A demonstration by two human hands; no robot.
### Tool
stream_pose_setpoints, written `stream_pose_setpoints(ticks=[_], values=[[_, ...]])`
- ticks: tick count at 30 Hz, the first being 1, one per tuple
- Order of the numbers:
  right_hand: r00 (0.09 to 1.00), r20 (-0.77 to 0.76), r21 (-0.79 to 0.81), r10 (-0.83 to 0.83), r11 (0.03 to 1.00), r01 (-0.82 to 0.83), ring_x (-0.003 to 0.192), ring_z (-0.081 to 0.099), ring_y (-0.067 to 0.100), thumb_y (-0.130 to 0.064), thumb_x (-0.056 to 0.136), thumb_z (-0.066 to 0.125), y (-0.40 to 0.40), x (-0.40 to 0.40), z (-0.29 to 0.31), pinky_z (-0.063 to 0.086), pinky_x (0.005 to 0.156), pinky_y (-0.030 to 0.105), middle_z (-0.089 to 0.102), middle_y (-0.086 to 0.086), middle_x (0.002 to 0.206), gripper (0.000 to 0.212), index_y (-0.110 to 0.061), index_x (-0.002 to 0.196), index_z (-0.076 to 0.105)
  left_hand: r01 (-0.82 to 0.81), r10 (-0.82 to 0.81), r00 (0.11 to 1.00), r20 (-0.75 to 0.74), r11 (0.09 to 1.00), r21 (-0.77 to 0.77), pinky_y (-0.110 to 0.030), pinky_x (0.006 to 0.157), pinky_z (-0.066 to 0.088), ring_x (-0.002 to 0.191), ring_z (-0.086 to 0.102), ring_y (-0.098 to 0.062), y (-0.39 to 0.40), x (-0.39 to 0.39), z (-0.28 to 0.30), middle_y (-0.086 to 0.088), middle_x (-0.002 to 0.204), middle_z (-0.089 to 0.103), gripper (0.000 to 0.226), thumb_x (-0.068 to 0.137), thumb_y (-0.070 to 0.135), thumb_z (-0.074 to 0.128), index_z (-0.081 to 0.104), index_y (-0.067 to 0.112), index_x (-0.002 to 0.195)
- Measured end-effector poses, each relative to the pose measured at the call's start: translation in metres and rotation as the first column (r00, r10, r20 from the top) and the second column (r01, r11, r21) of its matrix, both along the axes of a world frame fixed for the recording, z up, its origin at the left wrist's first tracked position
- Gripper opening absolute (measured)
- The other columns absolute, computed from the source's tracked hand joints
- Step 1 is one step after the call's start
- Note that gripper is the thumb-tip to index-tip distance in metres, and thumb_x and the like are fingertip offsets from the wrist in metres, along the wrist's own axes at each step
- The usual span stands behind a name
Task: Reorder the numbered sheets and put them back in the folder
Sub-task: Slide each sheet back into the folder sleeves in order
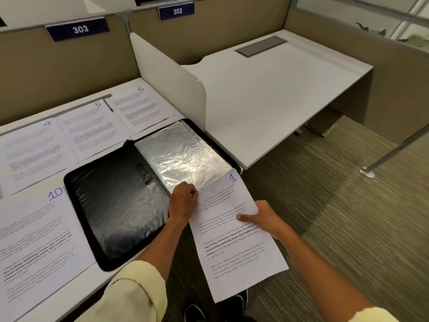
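Note:
A black folder (111, 205) lies open on the white desk (69, 296), its clear plastic sleeves (181, 156) on the right half. Sheet 1 (234, 249) hangs off the desk edge, its top edge at the mouth of the front sleeve. My left hand (183, 201) pinches the lower edge of the plastic sleeve beside the sheet's top left corner. My right hand (262, 219) grips the sheet's right edge, thumb on top. Sheets 4 (32, 154), 5 (90, 129), 6 (141, 108) and 10 (34, 247) lie spread on the desk around the folder.
A white divider panel (169, 77) stands right behind the folder, separating this desk from the neighbouring desk (278, 94). Beige partition walls with plates 303 (79, 29) and 302 (177, 11) close the back. Carpet floor (348, 217) lies to the right; shoes (197, 312) show below.

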State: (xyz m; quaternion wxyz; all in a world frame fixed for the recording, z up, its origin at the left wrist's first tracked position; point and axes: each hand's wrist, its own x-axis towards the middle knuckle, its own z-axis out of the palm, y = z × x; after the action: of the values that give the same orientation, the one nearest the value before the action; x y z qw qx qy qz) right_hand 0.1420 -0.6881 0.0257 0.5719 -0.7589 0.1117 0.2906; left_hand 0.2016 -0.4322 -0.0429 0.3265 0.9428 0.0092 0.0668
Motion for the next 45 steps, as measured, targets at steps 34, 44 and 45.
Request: stream_pose_setpoints(ticks=[34,44,45], values=[[0.748,0.388,-0.599,0.539,0.764,-0.241,0.073,0.064,0.024,-0.025,0.107,0.041,0.02,0.112,-0.041,0.055,0.067,0.039,0.067,0.008,0.086,0.027,-0.011,0.104,0.063,-0.057,0.056,0.998,0.004,0.991,0.12,-0.029,0.065,0.043,0.077,0.058,-0.018,-0.07,0.069,0.019,-0.001,0.084,0.063,0.007,0.09,0.017,0.067,0.073,0.014,0.09],[0.73,0.295,-0.722,0.616,0.644,-0.252,0.088,0.067,0.028,-0.022,0.106,0.04,0.031,0.135,-0.042,0.053,0.072,0.037,0.069,0.011,0.098,0.03,-0.007,0.107,0.067,-0.043,0.028,0.994,0.108,0.989,0.142,-0.033,0.057,0.05,0.066,0.057,-0.015,-0.081,0.068,0.027,0.001,0.082,0.063,0.007,0.089,0.015,0.068,0.074,0.013,0.089],[0.75,0.289,-0.707,0.595,0.661,-0.252,0.088,0.066,0.028,-0.024,0.107,0.039,0.032,0.137,-0.042,0.052,0.072,0.037,0.068,0.011,0.098,0.033,-0.007,0.105,0.067,-0.039,0.022,0.993,0.115,0.989,0.143,-0.034,0.057,0.05,0.066,0.057,-0.014,-0.081,0.067,0.027,0.001,0.081,0.063,0.006,0.089,0.014,0.068,0.074,0.012,0.088]])
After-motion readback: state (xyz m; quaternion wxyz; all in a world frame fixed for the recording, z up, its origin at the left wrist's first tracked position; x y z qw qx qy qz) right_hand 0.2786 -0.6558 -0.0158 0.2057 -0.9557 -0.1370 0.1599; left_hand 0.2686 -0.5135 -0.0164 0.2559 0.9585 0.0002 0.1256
